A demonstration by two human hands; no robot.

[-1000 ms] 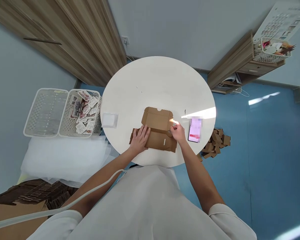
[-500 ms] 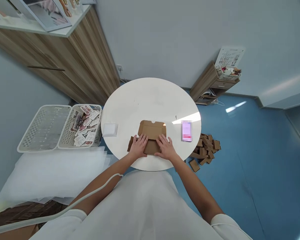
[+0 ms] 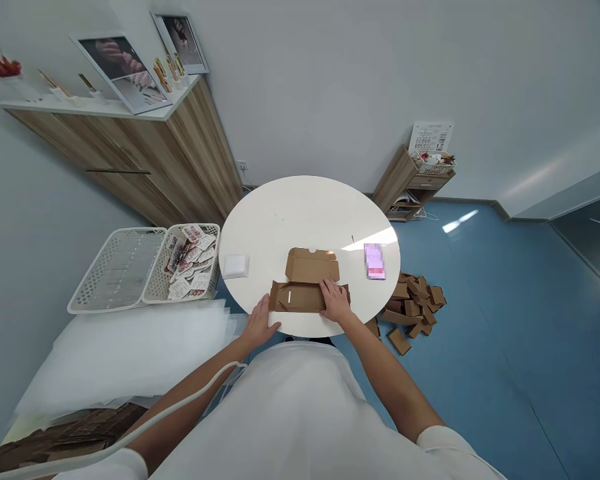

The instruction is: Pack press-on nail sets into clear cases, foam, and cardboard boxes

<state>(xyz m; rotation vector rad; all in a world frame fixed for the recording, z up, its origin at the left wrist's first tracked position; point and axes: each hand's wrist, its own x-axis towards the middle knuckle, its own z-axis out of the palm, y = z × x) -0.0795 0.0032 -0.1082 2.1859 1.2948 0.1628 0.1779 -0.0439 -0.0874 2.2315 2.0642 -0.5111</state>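
A brown cardboard box (image 3: 303, 300) lies unfolded at the near side of the round white table (image 3: 305, 213). Its low tray part has raised walls, a small white strip shows inside, and the lid flap (image 3: 313, 265) lies back, away from me. My right hand (image 3: 336, 301) spans the tray near its right end, fingers at the far wall and thumb at the near one, holding it. At the left end, my left hand (image 3: 259, 325) is open, thumb spread, its fingertips beside or touching the end wall; contact is hard to tell.
A phone with a blurred screen (image 3: 375, 261) lies at right, a small white packet (image 3: 236, 265) at left. White baskets (image 3: 150, 301), one filled with printed cards (image 3: 193, 260), stand beside white sheets (image 3: 125, 353). Folded cardboard boxes (image 3: 413, 307) are piled on the floor at right.
Both hands were flat on the box. The tray's walls now stand up, my left hand has moved left and nearer to me, and my right hand is at the right end. The view has tilted up.
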